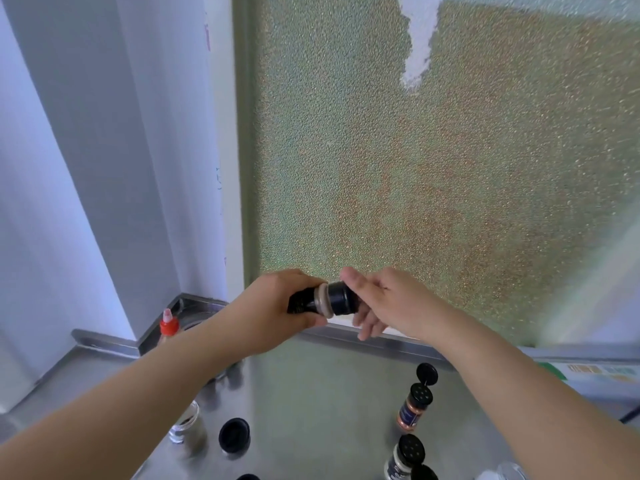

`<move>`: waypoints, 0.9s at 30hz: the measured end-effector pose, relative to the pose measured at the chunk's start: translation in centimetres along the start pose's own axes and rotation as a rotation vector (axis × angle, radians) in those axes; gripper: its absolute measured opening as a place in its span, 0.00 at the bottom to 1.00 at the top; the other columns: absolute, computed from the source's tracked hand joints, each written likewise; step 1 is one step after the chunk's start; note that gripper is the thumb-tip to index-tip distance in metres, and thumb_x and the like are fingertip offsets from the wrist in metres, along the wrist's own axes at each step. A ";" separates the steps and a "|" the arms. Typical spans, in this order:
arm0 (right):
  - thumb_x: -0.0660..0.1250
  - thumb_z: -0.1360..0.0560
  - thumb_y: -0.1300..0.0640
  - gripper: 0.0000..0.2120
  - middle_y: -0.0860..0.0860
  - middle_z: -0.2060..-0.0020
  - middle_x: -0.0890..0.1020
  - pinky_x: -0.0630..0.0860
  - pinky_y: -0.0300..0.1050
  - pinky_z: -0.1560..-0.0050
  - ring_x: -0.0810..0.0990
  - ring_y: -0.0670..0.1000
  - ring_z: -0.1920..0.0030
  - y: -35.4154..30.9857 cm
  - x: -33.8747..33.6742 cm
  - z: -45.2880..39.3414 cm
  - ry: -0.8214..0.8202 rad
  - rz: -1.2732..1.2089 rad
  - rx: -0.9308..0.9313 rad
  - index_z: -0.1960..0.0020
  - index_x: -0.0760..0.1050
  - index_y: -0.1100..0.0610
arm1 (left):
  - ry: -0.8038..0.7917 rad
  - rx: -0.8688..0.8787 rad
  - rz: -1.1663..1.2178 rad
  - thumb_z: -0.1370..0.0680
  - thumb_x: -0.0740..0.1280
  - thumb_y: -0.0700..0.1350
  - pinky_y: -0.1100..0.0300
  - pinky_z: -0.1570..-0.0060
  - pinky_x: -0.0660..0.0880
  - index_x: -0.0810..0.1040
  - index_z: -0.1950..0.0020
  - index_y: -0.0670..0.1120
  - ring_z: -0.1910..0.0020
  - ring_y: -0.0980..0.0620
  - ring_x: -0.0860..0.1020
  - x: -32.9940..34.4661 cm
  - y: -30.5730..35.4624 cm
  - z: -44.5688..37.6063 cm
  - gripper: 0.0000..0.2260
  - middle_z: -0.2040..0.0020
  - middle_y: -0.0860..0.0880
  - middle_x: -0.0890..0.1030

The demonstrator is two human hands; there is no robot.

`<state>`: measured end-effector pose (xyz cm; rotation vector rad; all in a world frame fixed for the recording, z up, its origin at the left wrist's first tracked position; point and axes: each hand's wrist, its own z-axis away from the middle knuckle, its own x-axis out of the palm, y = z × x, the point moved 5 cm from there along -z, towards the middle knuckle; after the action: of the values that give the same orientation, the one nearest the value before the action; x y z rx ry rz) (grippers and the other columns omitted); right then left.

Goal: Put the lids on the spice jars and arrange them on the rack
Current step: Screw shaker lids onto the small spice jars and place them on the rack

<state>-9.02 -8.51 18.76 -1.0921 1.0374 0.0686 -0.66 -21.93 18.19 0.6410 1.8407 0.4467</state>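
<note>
My left hand (277, 306) holds a dark-labelled spice jar (306, 301) on its side, raised in front of the frosted window. A black lid (341, 299) sits at the jar's mouth, and my right hand (384, 303) grips it with thumb and fingers. On the steel counter below, a lidless glass jar (185, 422) stands at the left with a loose black lid (234, 435) beside it. At the right stand a jar of orange spice (414, 407) with its flip cap open and a pale-spice jar (403, 457) with a black shaker top. No rack is in view.
A bottle with a red nozzle cap (169, 325) stands in the back left corner of the steel counter (311, 393). The frosted window (415, 168) and its sill rise right behind my hands. More black lids peek in at the bottom edge.
</note>
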 end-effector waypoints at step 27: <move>0.70 0.29 0.47 0.23 0.43 0.45 0.79 0.74 0.38 0.45 0.78 0.42 0.49 -3.4 -0.5 1.7 0.123 0.248 -0.332 0.36 0.69 0.43 | 0.074 -0.105 0.111 0.34 0.74 0.49 0.68 0.59 0.70 0.78 0.49 0.58 0.58 0.57 0.76 -2.2 0.2 0.9 0.15 0.57 0.52 0.80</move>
<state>-6.44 -8.79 21.63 -1.2715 1.3002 0.3886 0.83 -23.17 19.63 0.6646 1.8436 0.6432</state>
